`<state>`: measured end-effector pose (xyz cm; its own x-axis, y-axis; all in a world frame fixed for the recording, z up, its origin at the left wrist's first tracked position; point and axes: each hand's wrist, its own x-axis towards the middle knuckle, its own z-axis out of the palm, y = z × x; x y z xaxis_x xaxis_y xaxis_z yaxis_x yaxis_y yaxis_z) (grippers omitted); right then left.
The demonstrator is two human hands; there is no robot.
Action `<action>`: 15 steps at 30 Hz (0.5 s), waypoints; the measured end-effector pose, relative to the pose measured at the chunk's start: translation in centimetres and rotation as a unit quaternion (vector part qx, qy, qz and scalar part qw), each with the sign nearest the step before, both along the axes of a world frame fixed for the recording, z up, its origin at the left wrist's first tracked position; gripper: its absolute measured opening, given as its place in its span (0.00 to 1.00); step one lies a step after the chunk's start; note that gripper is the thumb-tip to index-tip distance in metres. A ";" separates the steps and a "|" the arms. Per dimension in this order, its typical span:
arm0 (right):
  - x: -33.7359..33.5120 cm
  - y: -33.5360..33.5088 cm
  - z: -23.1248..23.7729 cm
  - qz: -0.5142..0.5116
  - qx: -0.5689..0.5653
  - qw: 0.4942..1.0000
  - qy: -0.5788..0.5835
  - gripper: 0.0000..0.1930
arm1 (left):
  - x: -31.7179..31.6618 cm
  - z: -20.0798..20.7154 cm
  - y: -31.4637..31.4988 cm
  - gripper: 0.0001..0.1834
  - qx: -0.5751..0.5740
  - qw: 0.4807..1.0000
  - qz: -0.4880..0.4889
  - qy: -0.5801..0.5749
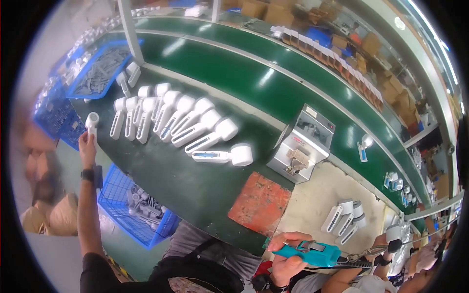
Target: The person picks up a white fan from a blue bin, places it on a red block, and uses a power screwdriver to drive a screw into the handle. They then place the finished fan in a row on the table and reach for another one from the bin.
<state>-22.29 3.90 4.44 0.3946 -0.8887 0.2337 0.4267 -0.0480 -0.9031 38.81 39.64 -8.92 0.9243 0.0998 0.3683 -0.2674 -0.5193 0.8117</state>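
White handhelds [184, 104] fanned out on a green bench [146, 166]

Behind the bench, green belts [215, 58] sweep across the room, with cartons [254, 9] stacked past them. Scuffed green tabletop stretches from the fan to the near edge. Below that edge, at left, sits a blue crate [112, 195] of grey parts; a blue tray [131, 44] of grey pieces takes the far left corner. Over to the right, a cream mat [303, 215] carries a few more such devices, and a reddish board [260, 202] lies beside it, in front of a steel machine [287, 155].

By the near edge, the right hand [288, 262] has its fingers wrapped round a teal tool [317, 255]. Out at the bench's left edge, the left hand [88, 146] has its fingers clamped on the handle of one handheld device [92, 122], head up, apart from the fan.

As for writing, the machine's front bears red lettering [298, 139], too small to read from here, and its top a pale label [311, 112].
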 end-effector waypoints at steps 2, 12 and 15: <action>-0.2 0.1 0.2 0.000 -0.009 1.000 -0.017 0.35 | 1.3 -0.3 -1.9 0.24 0.100 0.994 -0.009 -0.034; -1.0 0.1 0.2 0.049 -0.002 0.998 0.026 0.28 | 3.3 -0.3 -5.1 0.26 0.093 0.969 -0.228 0.013; -1.8 0.1 0.6 0.029 0.008 0.999 0.043 0.38 | 2.3 1.5 -7.9 0.24 0.146 0.970 -0.189 -0.035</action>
<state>-24.08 4.00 5.04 0.4634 -0.8670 0.1834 0.3496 -0.0113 -0.9368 41.12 31.75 -7.44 0.8463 -0.3593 0.3933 -0.5327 -0.5781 0.6180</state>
